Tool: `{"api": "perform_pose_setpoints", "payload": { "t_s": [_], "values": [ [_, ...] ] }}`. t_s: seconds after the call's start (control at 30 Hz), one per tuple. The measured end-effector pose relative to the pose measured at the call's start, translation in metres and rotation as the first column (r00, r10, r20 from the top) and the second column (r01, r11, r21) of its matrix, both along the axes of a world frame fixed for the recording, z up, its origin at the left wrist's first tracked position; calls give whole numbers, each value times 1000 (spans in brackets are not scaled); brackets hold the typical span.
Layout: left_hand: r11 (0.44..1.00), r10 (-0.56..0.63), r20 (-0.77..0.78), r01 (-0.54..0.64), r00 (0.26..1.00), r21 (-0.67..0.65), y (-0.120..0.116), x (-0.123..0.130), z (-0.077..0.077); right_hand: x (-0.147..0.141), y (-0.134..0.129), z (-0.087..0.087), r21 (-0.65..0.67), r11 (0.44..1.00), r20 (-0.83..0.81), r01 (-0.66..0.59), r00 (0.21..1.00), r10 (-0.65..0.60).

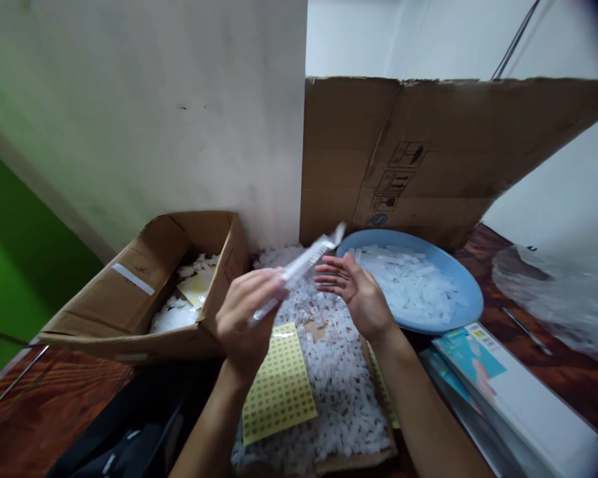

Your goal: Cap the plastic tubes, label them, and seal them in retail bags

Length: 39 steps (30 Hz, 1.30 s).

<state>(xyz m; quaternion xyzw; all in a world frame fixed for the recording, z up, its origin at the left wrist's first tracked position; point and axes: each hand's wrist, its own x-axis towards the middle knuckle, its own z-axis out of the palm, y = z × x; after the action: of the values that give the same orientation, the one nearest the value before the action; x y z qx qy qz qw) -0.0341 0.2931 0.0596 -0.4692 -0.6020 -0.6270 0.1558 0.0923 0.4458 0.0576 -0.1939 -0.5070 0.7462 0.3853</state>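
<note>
1. Pale wall [204, 133]; far-right cardboard [339, 146] bears umbrella, arrow and glass symbols [395, 179].
2. Left hand [249, 315], curled, grips a packet [306, 261] above white pieces [341, 378], its print blurred.
3. Right hand [363, 295], empty, hangs half-open near it.

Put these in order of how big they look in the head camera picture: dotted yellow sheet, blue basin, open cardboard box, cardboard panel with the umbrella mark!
Largest to smallest, as they look there:
1. Cardboard panel
2. Open cardboard box
3. Blue basin
4. Dotted yellow sheet
</note>
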Motion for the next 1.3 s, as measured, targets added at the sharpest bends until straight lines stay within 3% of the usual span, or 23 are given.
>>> {"api": "perform_pose_setpoints", "payload": {
  "t_s": [0.07, 0.13, 0.23, 0.3, 0.33, 0.37, 0.43, 0.5, 0.57, 0.93, 1.07, 1.17, 1.3],
  "values": [
    [966, -176, -297, 107, 938, -236, -2, -5, -3, 0, 0, 0, -47, 999, -48, -24, 999, 22],
    [894, -331, -424, 136, 843, -427, 0, -7, -5, -2, 2, -5, -66, 997, -42, 35, 998, -37],
    [764, -523, -375, 226, 765, -604, 5, -3, -4, -6, 13, -22, -10, 987, 38, 162, 986, -162],
    [681, -596, -265, 301, 758, -668, 8, 2, -3, -8, 20, -33, 152, 958, 109, 242, 959, -260],
    [670, -591, -220, 321, 776, -669, 9, 4, -3, -8, 22, -37, 252, 931, 137, 265, 942, -306],
    [692, -555, -194, 318, 809, -648, 10, 6, -4, -9, 23, -39, 341, 899, 155, 274, 927, -342],
    [786, -421, -207, 241, 883, -569, 13, 6, -8, -10, 18, -40, 429, 865, 178, 260, 915, -363],
    [869, -270, -255, 121, 928, -480, 16, 4, -13, -12, 9, -37, 407, 884, 196, 228, 924, -328],
    [904, -185, -290, 47, 939, -425, 17, 0, -17, -14, -2, -33, 381, 908, 222, 173, 937, -271],
    [929, -66, -175, -3, 982, -370, 10, -10, -16, -19, -30, -19, 495, 855, 243, -155, 969, 35],
    [930, -1, -151, -54, 989, -363, 8, -13, -17, -18, -35, -16, 548, 819, 273, -170, 962, 17],
    [927, -73, -144, 14, 987, -374, 8, -14, -16, -16, -37, -14, 586, 794, 300, -161, 954, -28],
    [919, -123, -166, 50, 978, -390, 6, -15, -15, -13, -36, -12, 697, 703, 293, -143, 951, -98]
  ]
}}
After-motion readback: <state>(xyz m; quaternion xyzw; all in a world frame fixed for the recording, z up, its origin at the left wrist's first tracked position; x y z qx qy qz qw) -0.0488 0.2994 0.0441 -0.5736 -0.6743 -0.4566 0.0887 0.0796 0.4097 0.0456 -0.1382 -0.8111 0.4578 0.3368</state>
